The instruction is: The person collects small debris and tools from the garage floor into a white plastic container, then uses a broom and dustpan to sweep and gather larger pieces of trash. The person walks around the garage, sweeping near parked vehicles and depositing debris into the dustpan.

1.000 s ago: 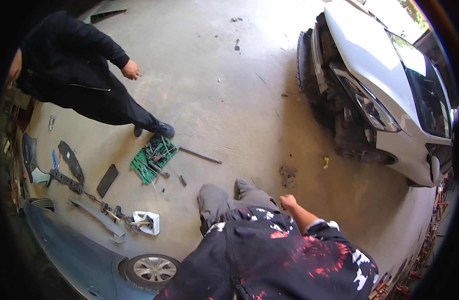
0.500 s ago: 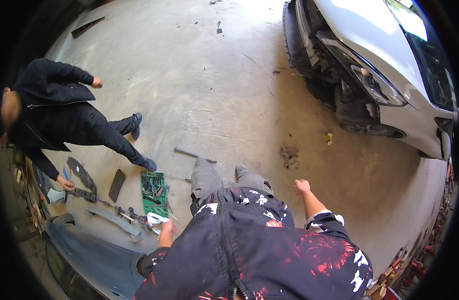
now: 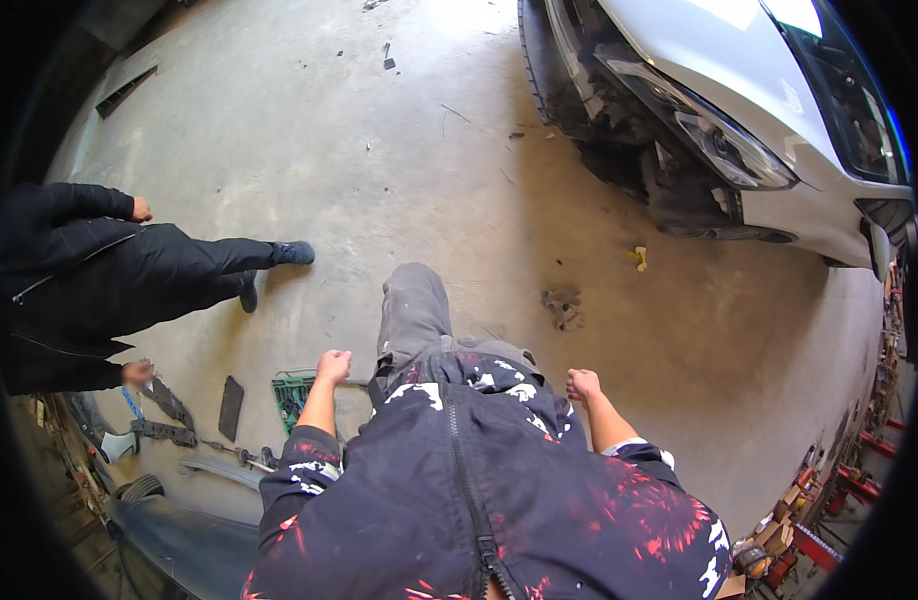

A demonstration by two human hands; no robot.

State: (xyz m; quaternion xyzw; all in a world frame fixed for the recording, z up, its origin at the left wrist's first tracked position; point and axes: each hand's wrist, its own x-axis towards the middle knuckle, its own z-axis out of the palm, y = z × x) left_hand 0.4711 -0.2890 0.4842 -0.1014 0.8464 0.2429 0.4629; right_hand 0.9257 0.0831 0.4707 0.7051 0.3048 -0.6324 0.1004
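Observation:
My left hand [image 3: 333, 366] is curled closed in front of my left hip, with nothing visible in it. It is nearest to a green tool case [image 3: 291, 392], which lies open on the floor and is partly hidden by my arm. Beyond my right hip hangs my right hand [image 3: 583, 384], fingers folded in and nothing showing between them. Neither hand touches anything. One grey trouser leg [image 3: 416, 300] is stretched forward under me.
A silver car [image 3: 759, 215] with its front end stripped stands at right. A person in dark clothes [image 3: 169, 265] walks at left. Loose car parts, including a black panel [image 3: 231, 408], lie near a dark car body [image 3: 184, 530]. A yellow scrap [image 3: 639, 258] and dark debris [image 3: 562, 307] dot the floor.
I have moved forward across the floor. My left hand has swung forward, away from beside the white part. The other person has taken a step, and the tool case is now more covered.

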